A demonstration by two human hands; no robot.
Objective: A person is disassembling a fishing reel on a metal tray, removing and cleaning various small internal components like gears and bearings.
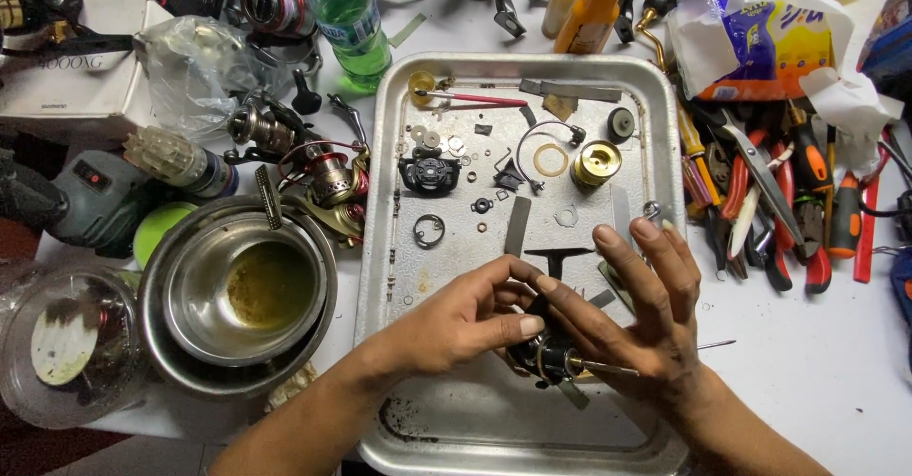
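One metal tray (pixel 389 200) lies on the white bench (pixel 817 362), and over its near end two hands work on one dark fishing-reel body (pixel 543 354) with a thin shaft sticking out to the right. The left hand (pixel 465 319) comes in from the lower left, palm turned down, its fingers (pixel 521 326) curled closed around the reel body — thumb and forefinger pinch its top. The right hand (pixel 646 305) comes in from the lower right; its thumb and lower fingers touch the same part, while three upper fingers (pixel 655 243) stand spread and raised, gripping nothing. Both forearms angle up from the bottom edge and meet above the tray.

On the tray farther off lie one gold spool (pixel 597 162), one black gear housing (pixel 429 172), one split ring (pixel 428 232), one red-handled tool (pixel 470 99) and several small washers — too tiny to count. Left of the tray stand two nested steel bowls (pixel 237 291), beside one red-and-gold reel (pixel 328 177). One green bottle (pixel 351 20) stands behind. To the right lies a heap of pliers (pixel 788 200) with red and orange handles.
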